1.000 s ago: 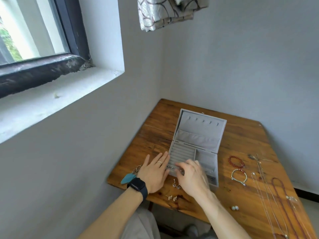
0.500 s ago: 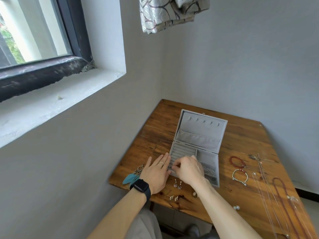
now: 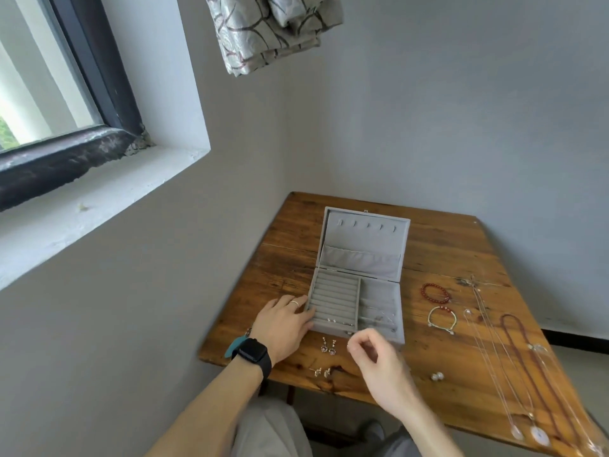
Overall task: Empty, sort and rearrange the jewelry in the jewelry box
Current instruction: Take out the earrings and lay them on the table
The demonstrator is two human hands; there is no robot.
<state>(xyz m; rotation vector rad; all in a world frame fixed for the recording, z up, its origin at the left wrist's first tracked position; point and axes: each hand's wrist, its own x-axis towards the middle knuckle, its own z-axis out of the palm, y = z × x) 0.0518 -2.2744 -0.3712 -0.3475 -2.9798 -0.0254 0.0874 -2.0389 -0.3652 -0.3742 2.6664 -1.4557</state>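
The grey jewelry box (image 3: 362, 239) stands open on the wooden table (image 3: 290, 258), its lid upright. Small pieces lie on its front ring roll (image 3: 333, 320), and thin chains (image 3: 379, 316) lie in its right compartment. My left hand (image 3: 283, 324) rests flat on the table with fingertips against the box's front left corner. In front of the box hovers my right hand (image 3: 375, 361), fingers curled, fingertips pinching a tiny pale piece too small to identify. A pair of drop earrings (image 3: 328, 345) lies between my hands.
Another earring pair (image 3: 322, 372) and pearl studs (image 3: 437, 376) lie near the front edge. A red bracelet (image 3: 435, 292), a pale green bracelet (image 3: 442, 319) and long necklaces (image 3: 527, 374) lie to the right. A teal feather earring (image 3: 235, 344) peeks out by my left wrist.
My right hand has pulled back out of the box's ring rolls to just in front of the box, fingertips pinched together. My left hand stays at the box's corner.
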